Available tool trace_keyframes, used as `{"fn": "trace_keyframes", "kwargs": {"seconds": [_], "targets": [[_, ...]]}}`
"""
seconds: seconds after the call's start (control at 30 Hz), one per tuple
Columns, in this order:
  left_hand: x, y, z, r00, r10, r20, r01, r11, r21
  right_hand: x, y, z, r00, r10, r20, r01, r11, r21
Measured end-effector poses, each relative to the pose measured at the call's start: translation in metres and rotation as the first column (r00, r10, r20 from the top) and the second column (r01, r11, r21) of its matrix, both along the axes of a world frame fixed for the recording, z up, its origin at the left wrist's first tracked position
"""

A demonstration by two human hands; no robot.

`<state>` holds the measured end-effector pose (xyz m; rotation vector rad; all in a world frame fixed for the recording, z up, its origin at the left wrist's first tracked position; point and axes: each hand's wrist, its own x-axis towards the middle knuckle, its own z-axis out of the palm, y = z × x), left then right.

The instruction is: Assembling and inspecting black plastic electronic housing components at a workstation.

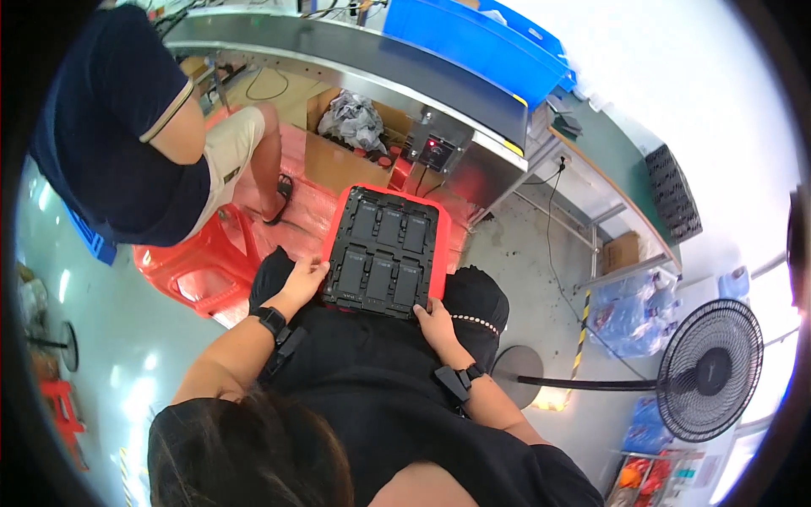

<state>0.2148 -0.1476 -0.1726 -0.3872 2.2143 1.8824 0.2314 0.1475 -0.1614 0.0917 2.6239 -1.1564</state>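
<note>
In front of my lap lies a black plastic tray (380,251) with several flat, dark rectangular pieces (389,226) set in its slots in two rows. Under it is a red, rounded-corner surface (442,245), which looks like a plastic stool top. My left hand (302,283) pinches the tray's left edge, thumb on the side. At the near right corner, my right hand (434,324) holds the rim with its fingers closed. Most of the fingertips are hidden below the edge. Each wrist wears a black strapped device.
A co-worker (118,127) sits at the left on a red stool (198,262). Ahead runs a conveyor (338,51) bearing a blue bin (473,42). Beneath it stands a cardboard box (334,165) with plastic bags. A standing fan (710,370) and a green-topped bench (621,169) are at the right.
</note>
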Motion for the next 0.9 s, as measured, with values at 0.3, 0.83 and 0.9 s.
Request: {"fn": "trace_keyframes", "kwargs": {"seconds": [0.3,0.83,0.9], "targets": [[-0.016,0.019,-0.066,0.947,-0.141,-0.287,0.029,0.932,-0.362,-0.008,0.005,-0.018,0.987,0.087,0.136,-0.099,0.992,0.083],[-0.062,-0.009,0.04,0.932,-0.301,-0.2,0.212,0.905,-0.37,-0.016,0.006,-0.008,0.98,0.044,0.196,-0.084,0.976,0.2],[-0.113,-0.04,0.012,0.954,0.03,-0.299,-0.162,0.89,-0.426,-0.016,0.001,-0.006,0.984,0.077,0.158,-0.108,0.975,0.196]]}}
